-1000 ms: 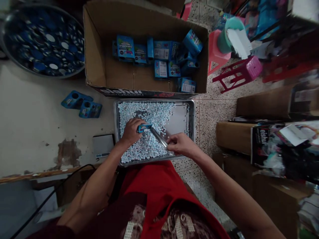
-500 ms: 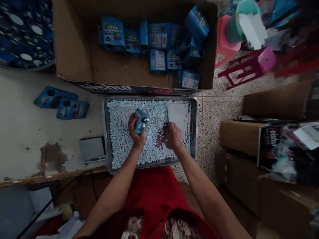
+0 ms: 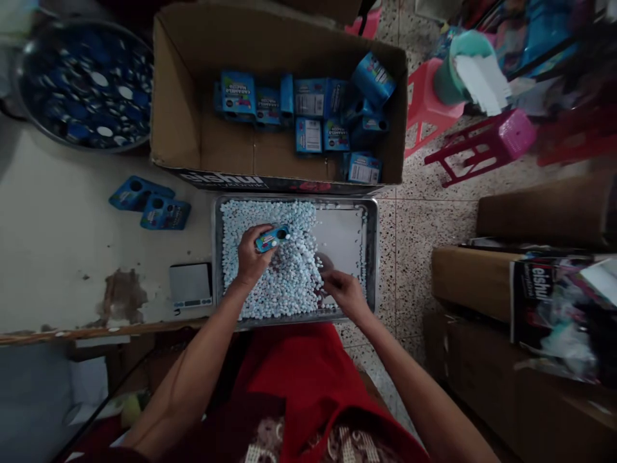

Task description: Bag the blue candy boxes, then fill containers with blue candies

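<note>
My left hand [image 3: 251, 257] is closed around a small blue candy box [image 3: 270, 239], tilted above the pale candies. Its round hole faces up, with a few white candies at it. Small round white-and-pale-blue candies [image 3: 270, 292] fill the left and middle of a metal tray [image 3: 373, 257]. My right hand [image 3: 343, 289] is closed at the edge of the heap. By its fingers is a dark, see-through, round-edged thing [image 3: 324, 262], perhaps a scoop; its shape is hard to make out.
A cardboard box [image 3: 176, 103] with several blue boxes stands behind the tray. To the left are two blue boxes [image 3: 165, 213], a small scale [image 3: 190, 285] and a round pan [image 3: 87, 145] of blue-and-white pieces. Plastic stools [image 3: 511, 138] and cartons [image 3: 463, 276] stand on the right.
The candy heap's right edge has shifted left, baring more of the tray's right side. My right hand is lower and nearer me; the box in my left hand has tipped sideways. The view has shifted.
</note>
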Motion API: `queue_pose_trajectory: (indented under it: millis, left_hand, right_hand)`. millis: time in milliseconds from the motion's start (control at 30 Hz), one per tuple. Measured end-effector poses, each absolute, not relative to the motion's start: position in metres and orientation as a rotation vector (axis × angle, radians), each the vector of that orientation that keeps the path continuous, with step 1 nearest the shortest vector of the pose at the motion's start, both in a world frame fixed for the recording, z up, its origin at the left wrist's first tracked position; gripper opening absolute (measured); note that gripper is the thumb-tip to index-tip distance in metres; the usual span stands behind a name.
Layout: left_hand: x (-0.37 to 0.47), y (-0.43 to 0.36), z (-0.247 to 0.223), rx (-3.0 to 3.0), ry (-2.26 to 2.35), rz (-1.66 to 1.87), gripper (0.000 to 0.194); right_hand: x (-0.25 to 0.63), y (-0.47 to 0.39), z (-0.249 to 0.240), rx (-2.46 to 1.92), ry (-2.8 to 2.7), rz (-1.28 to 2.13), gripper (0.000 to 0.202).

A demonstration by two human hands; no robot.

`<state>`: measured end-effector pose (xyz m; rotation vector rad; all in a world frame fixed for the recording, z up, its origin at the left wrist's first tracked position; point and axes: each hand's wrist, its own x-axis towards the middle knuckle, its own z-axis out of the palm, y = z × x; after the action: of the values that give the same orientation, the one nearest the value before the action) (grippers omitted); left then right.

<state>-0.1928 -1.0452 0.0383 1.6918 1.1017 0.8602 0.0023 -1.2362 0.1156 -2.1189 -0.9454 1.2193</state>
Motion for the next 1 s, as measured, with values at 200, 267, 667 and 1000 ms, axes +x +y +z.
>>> queue_pose_trajectory:
  millis: [200, 267, 667, 1000]
  left_hand:
    - [-0.214, -1.038, 0.056, 1.935, 0.906, 0.702, 0.043]
    - [-0.217, -1.038, 0.057, 1.992, 0.86, 0.674, 0.045]
    - [-0.234, -1.042, 0.044, 2.062, 0.777, 0.598, 0.048]
    - [-0.249, -1.035, 0.051, 1.905, 0.908, 0.651, 0.032]
  right_hand:
    - [0.017, -1.198, 0.176, -2.208, -1.383, 1.239, 0.027]
    - [0.018, -1.18, 0.194, -2.239, -1.535, 1.249, 0.027]
    - [-0.011, -1.123, 0.249, -2.367, -1.765, 1.424, 0.022]
    - [-0.02, -1.133, 0.258, -2.31, -1.568, 1.508, 0.022]
